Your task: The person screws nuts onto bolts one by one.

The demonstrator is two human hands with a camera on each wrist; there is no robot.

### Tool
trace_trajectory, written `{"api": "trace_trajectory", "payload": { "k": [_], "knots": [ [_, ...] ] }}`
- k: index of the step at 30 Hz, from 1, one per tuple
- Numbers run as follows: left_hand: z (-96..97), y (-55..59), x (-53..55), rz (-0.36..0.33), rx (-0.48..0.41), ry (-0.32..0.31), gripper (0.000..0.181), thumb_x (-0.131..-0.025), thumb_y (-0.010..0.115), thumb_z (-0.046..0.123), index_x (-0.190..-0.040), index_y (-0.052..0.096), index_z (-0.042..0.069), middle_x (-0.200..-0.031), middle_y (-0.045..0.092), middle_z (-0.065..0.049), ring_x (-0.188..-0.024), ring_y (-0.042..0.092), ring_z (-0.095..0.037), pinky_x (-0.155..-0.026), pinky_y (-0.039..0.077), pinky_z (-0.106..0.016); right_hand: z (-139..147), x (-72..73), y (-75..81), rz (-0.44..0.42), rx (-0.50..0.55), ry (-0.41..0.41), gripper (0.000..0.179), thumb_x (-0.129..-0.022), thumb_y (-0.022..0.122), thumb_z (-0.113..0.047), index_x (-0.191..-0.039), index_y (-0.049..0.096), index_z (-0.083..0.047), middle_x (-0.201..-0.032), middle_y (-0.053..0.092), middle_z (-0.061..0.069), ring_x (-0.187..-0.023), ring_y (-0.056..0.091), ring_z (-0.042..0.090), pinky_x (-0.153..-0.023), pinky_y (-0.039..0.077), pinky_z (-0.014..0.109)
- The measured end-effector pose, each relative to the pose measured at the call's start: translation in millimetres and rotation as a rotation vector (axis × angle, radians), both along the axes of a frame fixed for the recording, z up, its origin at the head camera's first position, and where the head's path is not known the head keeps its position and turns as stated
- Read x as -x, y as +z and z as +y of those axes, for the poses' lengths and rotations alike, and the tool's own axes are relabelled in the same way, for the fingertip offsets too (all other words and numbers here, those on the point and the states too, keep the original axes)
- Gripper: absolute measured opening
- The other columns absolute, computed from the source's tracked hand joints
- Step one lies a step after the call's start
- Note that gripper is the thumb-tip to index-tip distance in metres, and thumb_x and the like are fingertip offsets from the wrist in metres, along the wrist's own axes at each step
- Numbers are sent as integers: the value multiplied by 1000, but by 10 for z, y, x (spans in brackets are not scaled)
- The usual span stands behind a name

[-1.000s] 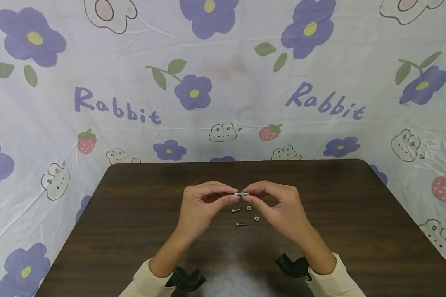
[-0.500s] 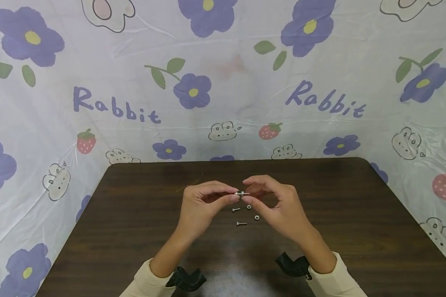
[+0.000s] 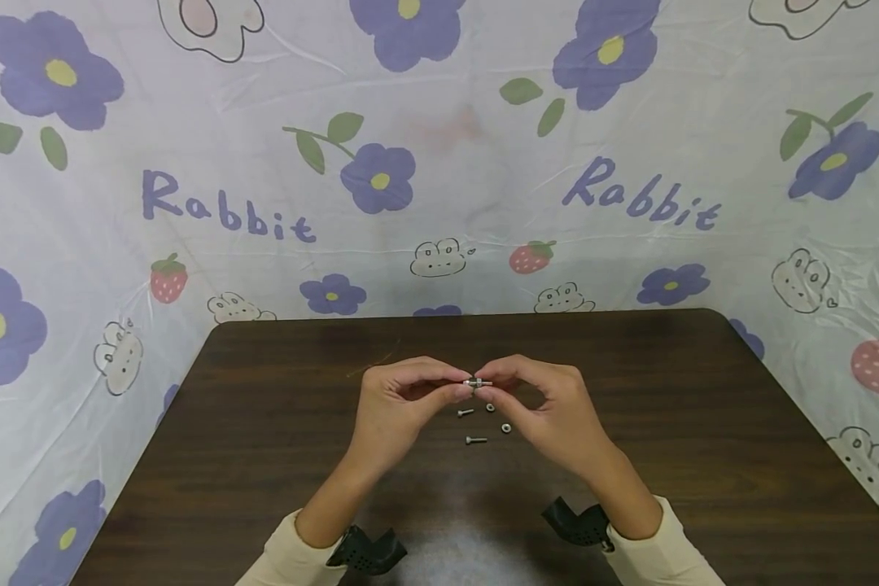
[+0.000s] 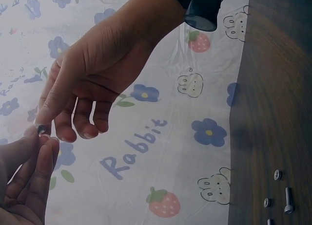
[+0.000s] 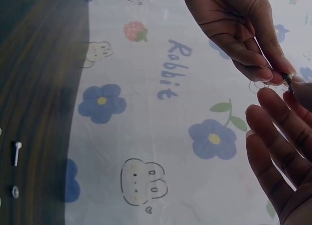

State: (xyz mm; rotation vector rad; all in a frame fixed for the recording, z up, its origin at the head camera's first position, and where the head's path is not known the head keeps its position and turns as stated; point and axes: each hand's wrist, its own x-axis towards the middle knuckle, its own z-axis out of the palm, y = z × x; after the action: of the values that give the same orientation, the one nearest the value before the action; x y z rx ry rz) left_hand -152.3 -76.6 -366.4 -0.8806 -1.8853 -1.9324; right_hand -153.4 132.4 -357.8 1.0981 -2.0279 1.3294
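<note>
Fingers of the left hand (image 3: 388, 411) are together at the tips: thumb and index finger pinch one end of a small metal bolt (image 3: 487, 383), which lies level in midair above the dark desk (image 3: 278, 439). Facing them from the bolt's other side, the thumb and index fingertip of the right hand (image 3: 571, 415) are closed on a metal nut (image 3: 478, 382) around the bolt's shank, with the tip of the shank showing between them. Exactly how those fingertips meet the nut is too small to make out. Behind the pinch, the right hand's other three fingers are loosely bent and spread, with gaps between them in both wrist views; the left hand's other fingers are folded close together.

Nearer the person than the bolt, four loose pieces lie on the desk: an upper screw (image 3: 465, 413) just to its left, a lower screw (image 3: 476, 440) farther below it, an upper loose nut (image 3: 491, 408) just to its right, and a lower loose nut (image 3: 506, 428) farther right. Beyond the bolt hangs a flower-printed cloth (image 3: 476, 171).
</note>
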Motion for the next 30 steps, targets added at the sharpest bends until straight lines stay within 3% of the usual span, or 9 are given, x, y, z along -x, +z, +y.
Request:
{"api": "trace_trajectory", "payload": {
  "k": [8,13,21,25,30],
  "knots": [
    [-2,-5,8,4,5,-5,12,-84,80,-2,-97,79,0,-90,76,-9,-79,73,-23,-70,63,-37,-4,-23,4,-65,-30,7,15,-93,71,2,-101,73,-10,-84,73,-4,-70,68,16,-66,57,23],
    [0,4,8,5,7,2,12,-84,81,-1,-96,79,0,-90,76,-9,-79,73,-23,-69,63,-37,-5,-17,-5,-80,-33,8,18,-95,66,4,-103,73,-11,-86,73,-3,-74,68,13,-69,58,26],
    [-18,-2,-13,-7,10,18,12,-85,80,0,-97,79,1,-91,76,-8,-82,74,-23,-71,63,-38,-29,-11,-14,7,-1,-7,27,-86,79,-1,-111,72,-7,-95,76,2,-76,70,12,-68,59,27],
    [-17,-5,0,0,5,6,12,-85,80,-1,-97,79,2,-91,76,-9,-81,74,-24,-71,63,-39,-30,5,-23,49,20,0,18,-91,78,-12,-107,73,-7,-92,75,3,-73,69,11,-67,59,24],
    [-10,-7,12,6,4,-3,12,-85,80,-2,-96,79,1,-90,76,-9,-80,73,-23,-70,63,-37,-28,12,-23,65,24,3,25,-83,81,4,-105,74,-7,-92,75,2,-75,69,11,-68,59,25]
  ]
}}
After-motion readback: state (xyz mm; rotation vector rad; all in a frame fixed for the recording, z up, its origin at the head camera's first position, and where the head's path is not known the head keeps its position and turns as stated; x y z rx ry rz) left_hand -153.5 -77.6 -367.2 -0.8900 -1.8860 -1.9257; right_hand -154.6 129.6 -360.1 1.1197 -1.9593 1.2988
